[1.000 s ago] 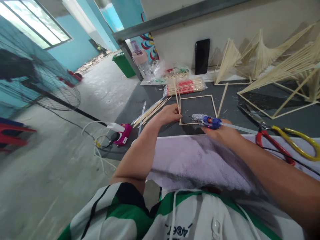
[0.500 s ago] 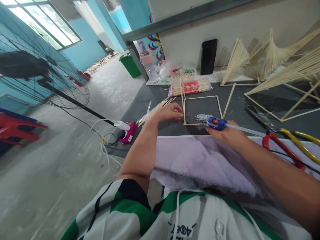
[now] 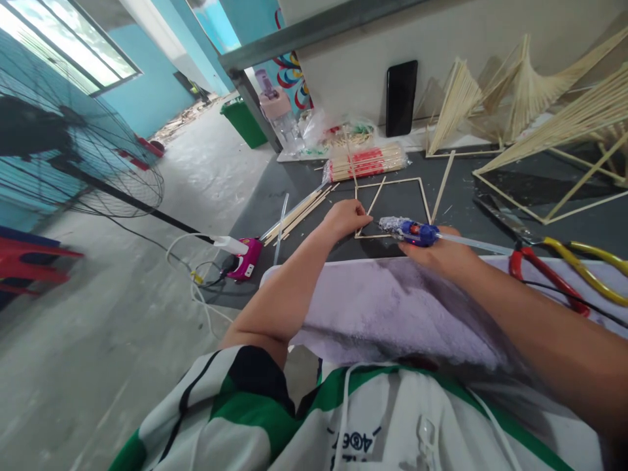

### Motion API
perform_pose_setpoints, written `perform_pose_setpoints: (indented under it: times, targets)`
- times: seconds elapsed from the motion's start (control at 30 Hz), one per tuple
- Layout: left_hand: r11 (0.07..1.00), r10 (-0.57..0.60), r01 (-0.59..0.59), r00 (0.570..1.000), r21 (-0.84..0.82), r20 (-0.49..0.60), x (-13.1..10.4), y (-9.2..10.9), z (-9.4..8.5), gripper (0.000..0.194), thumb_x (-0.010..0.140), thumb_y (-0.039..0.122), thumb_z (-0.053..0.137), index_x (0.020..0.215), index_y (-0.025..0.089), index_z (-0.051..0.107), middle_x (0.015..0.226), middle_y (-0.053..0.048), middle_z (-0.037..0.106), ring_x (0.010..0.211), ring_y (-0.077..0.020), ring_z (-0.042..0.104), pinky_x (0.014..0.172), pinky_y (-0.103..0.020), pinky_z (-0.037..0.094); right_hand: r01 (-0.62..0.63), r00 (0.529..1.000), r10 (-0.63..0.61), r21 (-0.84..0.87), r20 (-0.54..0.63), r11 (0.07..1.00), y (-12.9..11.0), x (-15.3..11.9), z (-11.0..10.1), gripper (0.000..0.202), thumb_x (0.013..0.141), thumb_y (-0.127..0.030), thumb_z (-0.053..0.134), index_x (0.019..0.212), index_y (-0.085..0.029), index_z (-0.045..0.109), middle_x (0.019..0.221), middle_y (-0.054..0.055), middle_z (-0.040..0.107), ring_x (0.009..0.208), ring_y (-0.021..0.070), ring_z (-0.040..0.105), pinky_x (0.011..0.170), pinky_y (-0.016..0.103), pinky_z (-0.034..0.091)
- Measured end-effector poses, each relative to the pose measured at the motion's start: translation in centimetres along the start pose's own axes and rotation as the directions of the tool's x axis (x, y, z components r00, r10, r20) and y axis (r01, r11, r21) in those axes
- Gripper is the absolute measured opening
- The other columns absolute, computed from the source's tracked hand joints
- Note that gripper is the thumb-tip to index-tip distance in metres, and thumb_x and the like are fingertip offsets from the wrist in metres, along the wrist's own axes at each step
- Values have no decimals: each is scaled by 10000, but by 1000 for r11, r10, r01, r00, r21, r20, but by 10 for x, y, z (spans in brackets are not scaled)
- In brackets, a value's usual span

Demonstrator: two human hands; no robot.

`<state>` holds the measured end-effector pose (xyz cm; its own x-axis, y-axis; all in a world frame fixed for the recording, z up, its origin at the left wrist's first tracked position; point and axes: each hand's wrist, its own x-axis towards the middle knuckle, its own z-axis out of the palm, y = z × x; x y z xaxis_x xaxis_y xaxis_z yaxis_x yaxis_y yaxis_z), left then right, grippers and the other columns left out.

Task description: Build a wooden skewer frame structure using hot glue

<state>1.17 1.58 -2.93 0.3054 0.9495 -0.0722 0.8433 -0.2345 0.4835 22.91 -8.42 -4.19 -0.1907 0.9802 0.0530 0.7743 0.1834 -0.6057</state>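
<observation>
My left hand (image 3: pixel 347 219) pinches a thin wooden stick (image 3: pixel 377 197) that slants up over the left part of a square stick frame (image 3: pixel 422 196) lying on the dark table. In my right hand (image 3: pixel 436 252) is a blue glue gun (image 3: pixel 419 233), its whitish crusted nozzle pointing left at my left fingertips. A clear glue stick (image 3: pixel 471 242) runs out of the gun's back. One stick (image 3: pixel 444 183) rises from the frame's right side, and another (image 3: pixel 352 157) stands at its far left corner.
Loose sticks (image 3: pixel 301 212) and a magenta power adapter (image 3: pixel 246 258) lie left. Behind are wrapped stick bundles (image 3: pixel 367 163), a phone (image 3: pixel 401 98) and a bottle (image 3: pixel 279 111). Finished stick structures (image 3: pixel 534 98), shears (image 3: pixel 510 219) and pliers (image 3: pixel 583 261) are right. A lilac cloth (image 3: pixel 363 301) covers the near edge.
A stick now slants from my left fingers across the frame, where none showed before. My left hand has shifted slightly right, closer to the nozzle. The whole view has moved a little.
</observation>
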Motion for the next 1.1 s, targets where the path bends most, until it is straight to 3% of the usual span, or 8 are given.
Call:
perform_pose_setpoints:
  times: [0.2,0.57,0.7,0.83,0.97,1.1]
  targets:
    - [980,-82,89,996,176,-47,9,15,5,165,781,309,612,848,182,692,940,-105,709,949,-262,637,813,-345,480,-6,999,8,-54,42,999,-11,-1,-6,249,828,-343,535,604,-237,548,573,43,526,631,196,515,569,316,278]
    - [996,-92,93,989,2,-120,7,21,-3,53,695,196,631,729,155,629,778,-70,674,834,-225,646,808,-333,497,-124,992,124,49,2,991,-15,-3,-5,271,803,-362,569,580,-234,483,517,19,470,540,162,470,528,304,297]
    - [956,-158,154,987,-248,7,-2,18,-8,165,722,168,595,887,166,590,700,-25,656,616,-164,608,647,-301,494,-118,993,118,35,2,992,-15,-3,-5,276,800,-354,565,576,-230,461,512,5,445,521,141,431,528,298,283]
    - [876,-123,166,985,-453,123,-17,13,-21,292,744,105,555,1030,161,565,746,-17,671,556,-122,584,599,-272,483,-129,991,129,46,-14,991,-10,-3,-1,282,803,-404,557,596,-231,480,550,7,474,535,140,433,539,301,285]
    - [856,-51,146,979,-496,200,-26,7,-35,135,816,134,574,936,117,632,826,-52,691,632,-93,611,662,-250,493,-132,991,133,47,-8,990,-9,-2,0,265,800,-393,572,602,-231,501,559,12,484,552,150,459,548,304,300]
    - [846,-32,168,963,-506,266,-24,2,-36,61,838,151,624,817,98,646,739,-31,661,658,-92,623,719,-257,507,-120,992,122,51,-28,991,-8,-1,-1,276,779,-371,597,571,-231,481,536,9,469,531,152,445,525,304,294]
